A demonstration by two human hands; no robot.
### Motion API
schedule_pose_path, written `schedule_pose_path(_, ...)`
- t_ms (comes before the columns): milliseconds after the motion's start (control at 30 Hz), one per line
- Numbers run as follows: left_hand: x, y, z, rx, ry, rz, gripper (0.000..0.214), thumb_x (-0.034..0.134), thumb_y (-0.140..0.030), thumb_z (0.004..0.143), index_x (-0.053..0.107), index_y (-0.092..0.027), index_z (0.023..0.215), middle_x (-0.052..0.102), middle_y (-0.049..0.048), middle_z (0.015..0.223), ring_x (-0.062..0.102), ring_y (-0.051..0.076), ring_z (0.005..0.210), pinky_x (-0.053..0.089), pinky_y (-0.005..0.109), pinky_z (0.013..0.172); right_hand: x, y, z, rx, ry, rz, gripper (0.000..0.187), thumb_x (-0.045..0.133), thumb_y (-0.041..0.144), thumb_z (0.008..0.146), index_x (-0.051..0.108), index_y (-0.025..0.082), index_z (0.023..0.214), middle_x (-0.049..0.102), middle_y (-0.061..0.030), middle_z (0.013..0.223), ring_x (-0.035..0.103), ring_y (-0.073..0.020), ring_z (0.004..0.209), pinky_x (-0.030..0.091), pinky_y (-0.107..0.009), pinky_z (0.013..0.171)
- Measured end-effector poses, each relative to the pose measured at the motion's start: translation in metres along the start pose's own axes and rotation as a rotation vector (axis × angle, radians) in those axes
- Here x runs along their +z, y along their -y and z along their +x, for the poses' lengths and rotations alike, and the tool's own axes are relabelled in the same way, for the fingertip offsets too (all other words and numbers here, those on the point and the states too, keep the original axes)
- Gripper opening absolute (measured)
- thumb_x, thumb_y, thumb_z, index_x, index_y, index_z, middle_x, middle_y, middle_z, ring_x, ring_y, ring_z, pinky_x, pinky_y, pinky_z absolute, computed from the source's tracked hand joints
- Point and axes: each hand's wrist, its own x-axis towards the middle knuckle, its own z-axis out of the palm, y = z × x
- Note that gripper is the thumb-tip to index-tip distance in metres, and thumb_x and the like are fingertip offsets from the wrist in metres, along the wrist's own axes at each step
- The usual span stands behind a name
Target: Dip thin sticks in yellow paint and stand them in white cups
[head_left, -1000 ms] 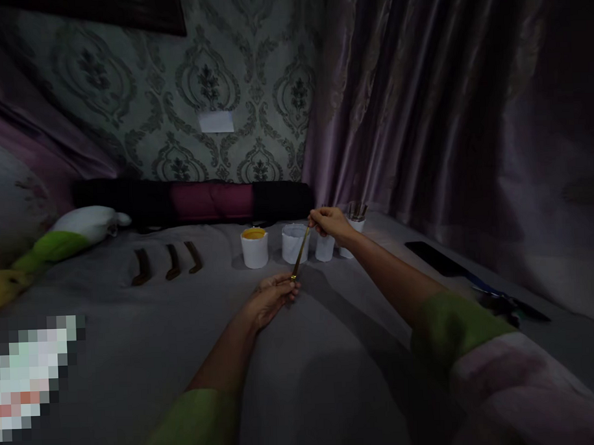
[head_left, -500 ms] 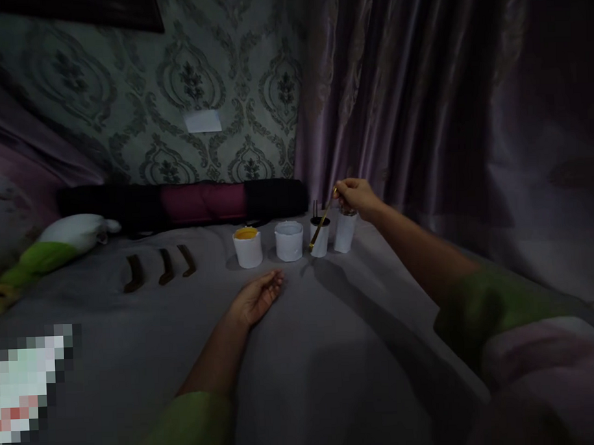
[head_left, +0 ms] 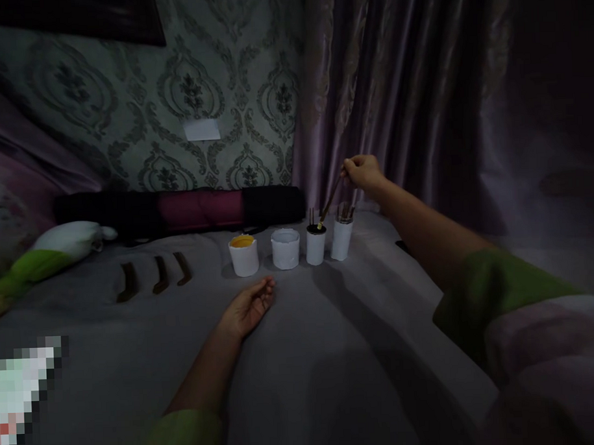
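Note:
My right hand (head_left: 364, 172) is closed in a pinch on the top of a thin gold-brown stick-like utensil (head_left: 331, 200); its exact kind is unclear. The utensil slants down, its pale yellowish lower end at the mouth of a white cup with a dark top (head_left: 315, 248), where two thin prongs stand up. Right of it, another white cup (head_left: 342, 240) holds several thin upright items. My left hand (head_left: 251, 308) rests on the grey cloth, palm sideways, fingers loosely curled and holding nothing. Just beyond it are a white cup with yellow inside (head_left: 244, 259) and a white cup with a greyish inside (head_left: 285, 251).
Three dark, bent pieces (head_left: 159, 275) lie on the grey cloth (head_left: 293, 391) at left. A white-and-green plush toy (head_left: 54, 250) lies farther left. Behind the cups stretches a black and maroon roll (head_left: 199, 210), against a patterned wall. Curtains (head_left: 384, 89) hang at right.
My right hand has risen, and the utensil's lower end has gone from in front of the dark-topped cup up to its mouth. My left hand stays on the cloth. The view has shifted slightly.

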Motion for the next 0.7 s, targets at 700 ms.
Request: schedule_pose_path(700,0.002,-0.002,-0.001,0.006,-0.009,0.007,0.014,0.046,-0.002,0.079,0.059,-0.006,0.084,0.060,0.0060,0.069,0.054,0.006,0.054,0.048,0.014,0.048,0.043,-0.027,-0.018,-0.050,0.317,-0.301,0.021,0.044,0.021,0.082,0.059,0.014,0.069,0.062,-0.0026,0.064,0.049,-0.0074,0.052,0.038,-0.019,0.055)
